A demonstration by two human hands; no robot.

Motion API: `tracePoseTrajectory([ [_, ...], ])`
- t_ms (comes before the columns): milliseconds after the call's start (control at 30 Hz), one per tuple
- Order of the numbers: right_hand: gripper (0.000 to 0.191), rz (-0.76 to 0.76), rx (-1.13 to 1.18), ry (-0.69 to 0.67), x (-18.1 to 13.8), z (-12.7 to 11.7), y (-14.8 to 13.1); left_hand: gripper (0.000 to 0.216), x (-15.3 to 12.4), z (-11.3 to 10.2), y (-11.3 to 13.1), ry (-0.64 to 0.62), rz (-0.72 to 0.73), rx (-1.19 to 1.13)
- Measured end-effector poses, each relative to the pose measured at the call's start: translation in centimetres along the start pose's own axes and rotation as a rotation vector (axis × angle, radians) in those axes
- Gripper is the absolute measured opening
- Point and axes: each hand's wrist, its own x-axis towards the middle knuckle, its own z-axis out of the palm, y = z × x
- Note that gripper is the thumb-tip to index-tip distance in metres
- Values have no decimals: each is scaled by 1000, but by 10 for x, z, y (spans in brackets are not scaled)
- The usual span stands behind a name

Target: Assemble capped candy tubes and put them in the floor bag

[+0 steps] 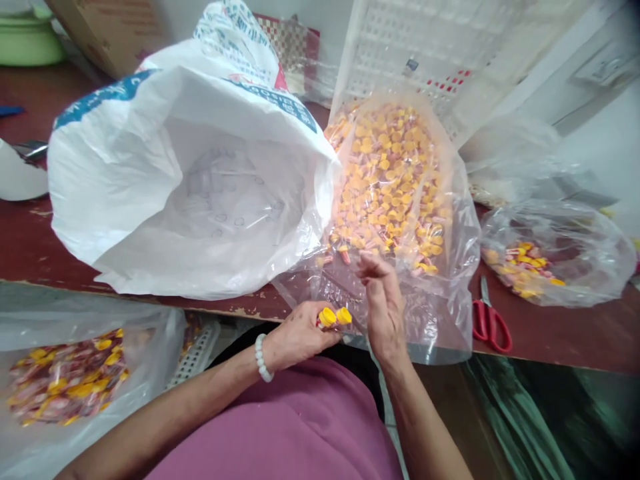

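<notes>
My left hand (306, 335), with a pale bead bracelet (263, 358) on its wrist, is closed around small yellow-capped tubes (335, 317). Two round yellow caps show above its fingers; their lower parts are hidden in the grip. To the right, my right hand (384, 303) is raised over the mouth of a clear plastic bag (440, 327), its fingers loosely bent and nothing visible in them. Inside that bag lies a heap of similar yellow-capped pieces (390, 180) with reddish bodies. A few loose pieces (344, 254) lie near my right fingertips.
A large white sack (115, 220) gapes open at the left of the dark red table (590, 333). Red-handled scissors (491, 323) and a smaller clear bag (590, 253) lie right. A white plastic basket (385, 40) stands behind. Lower left is another filled bag (150, 333).
</notes>
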Motion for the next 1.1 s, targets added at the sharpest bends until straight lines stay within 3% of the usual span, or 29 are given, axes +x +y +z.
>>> tracePoseTrajectory([
  [100, 55, -240, -230, -279, -17, -8, -8, 11, -1, -3, -1, -97, -103, -334],
  [167, 72, -349, -391, -351, -28, -5, -10, 8, -2, -2, -2, -122, -141, -467],
  [267, 69, -391, -490, -331, -35, 7, -10, 8, -4, 2, -1, -69, -184, -546],
  [400, 58, -429, -445, -264, -33, 17, -8, 13, -3, 8, 0, -7, -225, -627],
  [567, 59, -447, -405, -243, -28, 18, -14, 15, 0, 7, 4, 8, -224, -681],
  [633, 65, -399, -393, -280, -27, 15, -14, 13, 0, 1, 7, 16, -200, -676],
  [800, 102, -231, -275, -295, -30, 5, 2, 9, -6, -12, 9, -68, -218, -705],
  [967, 82, -351, -267, -303, -32, 10, 10, 14, -10, -8, 1, -73, -265, -796],
  [1100, 72, -305, -202, -284, -30, 14, 5, 15, -9, -3, -2, -97, -260, -818],
])
